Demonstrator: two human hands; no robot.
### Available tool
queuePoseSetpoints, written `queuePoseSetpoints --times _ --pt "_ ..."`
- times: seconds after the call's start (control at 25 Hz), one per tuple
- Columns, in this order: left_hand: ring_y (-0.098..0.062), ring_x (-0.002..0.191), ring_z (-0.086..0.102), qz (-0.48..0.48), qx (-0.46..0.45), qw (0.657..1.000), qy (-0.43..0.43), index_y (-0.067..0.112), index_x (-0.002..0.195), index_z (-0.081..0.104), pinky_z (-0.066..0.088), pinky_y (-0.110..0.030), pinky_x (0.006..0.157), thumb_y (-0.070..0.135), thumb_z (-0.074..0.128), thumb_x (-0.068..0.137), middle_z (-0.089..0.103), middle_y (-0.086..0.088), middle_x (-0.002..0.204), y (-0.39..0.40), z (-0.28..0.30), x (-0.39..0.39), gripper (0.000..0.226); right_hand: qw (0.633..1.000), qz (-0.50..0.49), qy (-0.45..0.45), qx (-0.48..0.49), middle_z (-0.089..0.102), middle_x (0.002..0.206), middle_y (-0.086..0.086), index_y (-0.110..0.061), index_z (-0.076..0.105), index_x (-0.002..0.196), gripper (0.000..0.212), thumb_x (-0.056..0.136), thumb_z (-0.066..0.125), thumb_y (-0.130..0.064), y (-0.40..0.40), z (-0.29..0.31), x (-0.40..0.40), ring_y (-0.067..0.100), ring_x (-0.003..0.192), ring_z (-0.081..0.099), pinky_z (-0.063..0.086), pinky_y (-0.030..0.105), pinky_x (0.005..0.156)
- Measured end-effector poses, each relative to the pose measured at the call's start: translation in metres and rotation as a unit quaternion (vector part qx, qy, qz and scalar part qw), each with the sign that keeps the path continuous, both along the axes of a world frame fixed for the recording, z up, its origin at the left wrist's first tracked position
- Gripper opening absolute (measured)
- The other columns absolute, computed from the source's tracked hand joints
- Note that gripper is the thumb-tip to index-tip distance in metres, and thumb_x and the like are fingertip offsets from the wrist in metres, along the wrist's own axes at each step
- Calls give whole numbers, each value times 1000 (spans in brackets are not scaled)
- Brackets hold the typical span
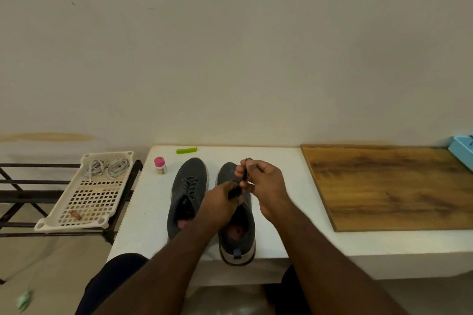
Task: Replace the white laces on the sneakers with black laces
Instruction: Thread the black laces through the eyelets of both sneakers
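Two dark grey sneakers stand side by side on the white table (281, 161), toes pointing away from me. The left sneaker (188, 186) is threaded with black laces. Above the right sneaker (238, 235) my two hands meet. My left hand (220, 202) grips the lower part of a bundled black lace (245, 174), and my right hand (263, 181) pinches its upper part between thumb and fingers. Both hands hide the right sneaker's eyelet area. Two coiled white laces (107, 167) lie in a white perforated tray (89, 199) at the left.
The tray rests on a black metal rack (20, 194) left of the table. A small pink-capped bottle (160, 166) and a green clip (186, 149) lie near the table's far edge. A wooden board (389, 186) covers the right side, a light blue box (463, 153) beyond it.
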State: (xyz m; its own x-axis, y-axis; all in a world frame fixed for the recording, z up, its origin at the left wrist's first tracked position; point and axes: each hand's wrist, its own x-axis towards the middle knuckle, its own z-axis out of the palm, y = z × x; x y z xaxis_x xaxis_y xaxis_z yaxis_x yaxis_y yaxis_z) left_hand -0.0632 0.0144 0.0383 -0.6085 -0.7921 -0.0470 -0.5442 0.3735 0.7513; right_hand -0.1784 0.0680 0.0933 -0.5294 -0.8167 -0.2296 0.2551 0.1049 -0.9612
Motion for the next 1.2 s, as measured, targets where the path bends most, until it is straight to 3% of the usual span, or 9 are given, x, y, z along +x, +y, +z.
queuePoseSetpoints --times 0.08,0.16,0.36,0.48,0.6,0.72,0.92,1.04,1.2 --pt "-18 91 66 8 -32 999 -6 20 109 67 44 -21 72 23 61 94 71 3 101 -1 -9 -8 17 961 3 270 51 73 89 7 -7 71 94 25 102 56 -24 -8 -19 -1 21 86 68 57 34 79" --pt "-20 92 65 19 -45 999 -11 16 110 67 44 -24 78 21 56 97 70 -1 103 0 -9 -15 18 869 77 467 148 69 91 6 -10 66 93 25 103 51 -27 -14 -33 -2 20 84 63 53 34 82" --pt "-18 89 61 52 -39 998 -5 19 102 62 44 -22 76 20 63 92 64 2 98 0 -17 -11 10 764 253 495 329 60 97 9 -2 63 116 23 100 51 -14 -28 -30 -13 29 110 62 44 29 85" --pt "-15 104 61 30 -42 998 19 24 124 61 45 -23 91 17 62 92 65 4 113 -1 -18 -6 33 718 327 491 371 66 106 10 -6 67 115 24 100 56 -21 -29 -16 -17 27 106 63 46 32 96" --pt "-17 120 57 4 -52 999 15 23 136 59 31 -16 99 14 55 98 65 -1 129 -2 -15 -4 39 833 257 331 361 70 85 10 -5 67 95 14 97 60 -18 -35 -19 -26 20 76 69 56 26 68" --pt "-19 118 59 -16 -79 997 4 19 133 62 28 -11 94 13 49 101 66 -4 127 -5 -16 -3 35 874 224 215 375 65 63 7 -3 65 84 22 98 62 -20 -34 -20 -28 11 47 62 48 18 47" --pt "-17 96 58 -11 -108 994 -13 15 109 69 40 -20 84 13 50 99 67 -4 108 -6 -22 -1 22 919 180 133 324 68 65 6 -2 70 86 10 91 71 -11 -18 -18 -25 13 54 64 52 20 52" --pt "-13 95 54 2 -111 994 0 15 111 69 42 -22 86 14 51 99 62 -1 109 -6 -30 1 22 938 134 216 236 73 76 9 -12 76 76 10 84 80 -17 -6 -30 -29 14 65 64 53 23 57" --pt "-13 98 55 -8 -117 993 18 13 111 71 37 -18 83 11 54 97 58 -1 108 -5 -31 6 22 935 182 241 188 74 95 3 -17 75 102 11 94 69 -21 12 -40 -21 14 87 69 60 28 74"
